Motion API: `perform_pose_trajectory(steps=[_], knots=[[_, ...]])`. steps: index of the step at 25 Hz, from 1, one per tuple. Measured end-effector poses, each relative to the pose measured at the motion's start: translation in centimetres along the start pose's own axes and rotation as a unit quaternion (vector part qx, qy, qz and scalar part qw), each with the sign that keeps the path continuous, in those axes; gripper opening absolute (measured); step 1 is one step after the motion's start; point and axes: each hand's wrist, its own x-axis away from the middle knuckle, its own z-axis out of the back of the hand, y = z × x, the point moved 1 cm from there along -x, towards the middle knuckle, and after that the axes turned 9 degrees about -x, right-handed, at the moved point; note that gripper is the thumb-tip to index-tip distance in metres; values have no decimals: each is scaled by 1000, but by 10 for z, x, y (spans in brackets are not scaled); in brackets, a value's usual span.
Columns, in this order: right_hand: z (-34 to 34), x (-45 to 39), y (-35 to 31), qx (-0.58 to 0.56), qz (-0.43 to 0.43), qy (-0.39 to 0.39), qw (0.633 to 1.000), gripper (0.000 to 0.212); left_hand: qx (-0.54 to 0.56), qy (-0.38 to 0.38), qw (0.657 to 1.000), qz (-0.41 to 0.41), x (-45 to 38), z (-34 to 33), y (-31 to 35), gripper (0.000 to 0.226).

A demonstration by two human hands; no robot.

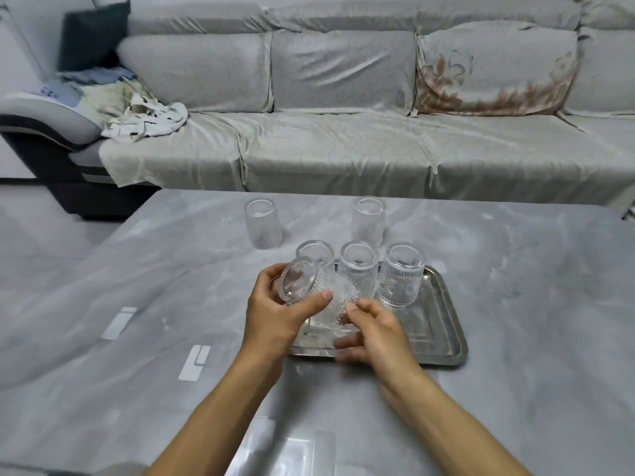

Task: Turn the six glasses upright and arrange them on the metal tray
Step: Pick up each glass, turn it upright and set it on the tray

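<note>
A clear ribbed glass (318,293) lies tilted on its side above the front left of the metal tray (443,331), its mouth turned to the left. My left hand (278,314) grips it near the rim and my right hand (374,331) holds its base end. Three glasses stand in a row along the tray's far side: one at the left (318,253), partly hidden by the held glass, one in the middle (358,269) and one at the right (402,274). Two more glasses, the left (263,223) and the right (368,221), stand on the table beyond the tray.
The tray rests on a grey marble-look table (532,286) with white tape marks (194,362) at the left. A grey sofa (343,132) runs behind the table, with crumpled cloth (144,118) at its left end.
</note>
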Motion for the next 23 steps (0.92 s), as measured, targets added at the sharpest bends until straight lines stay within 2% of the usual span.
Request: perform_pose_trajectory(steps=[1, 3, 5, 8, 15, 19, 21, 23], knots=[[6, -1, 1, 105, 39, 34, 993, 17, -44, 6, 999, -12, -1, -1, -3, 67], [14, 0, 3, 202, 94, 52, 973, 32, -143, 9, 989, -32, -4, -2, -6, 71], [19, 2, 7, 222, 115, 47, 967, 37, -225, 5, 974, -33, -5, -3, -8, 74], [24, 2, 12, 233, 133, 49, 962, 36, -278, -5, 960, -25, -6, -5, -14, 74], [27, -4, 17, 228, 138, 43, 963, 34, -306, -22, 950, -53, -12, -6, -19, 76], [27, -1, 16, 254, 168, 36, 952, 36, -324, -38, 944, -58, -10, -4, -14, 84], [22, -2, 3, 299, 228, 33, 926, 35, -336, -41, 933, -119, -12, -4, -4, 74], [10, -16, -25, 344, 300, 42, 889, 35, -375, -45, 904, -202, -23, -3, 6, 49]])
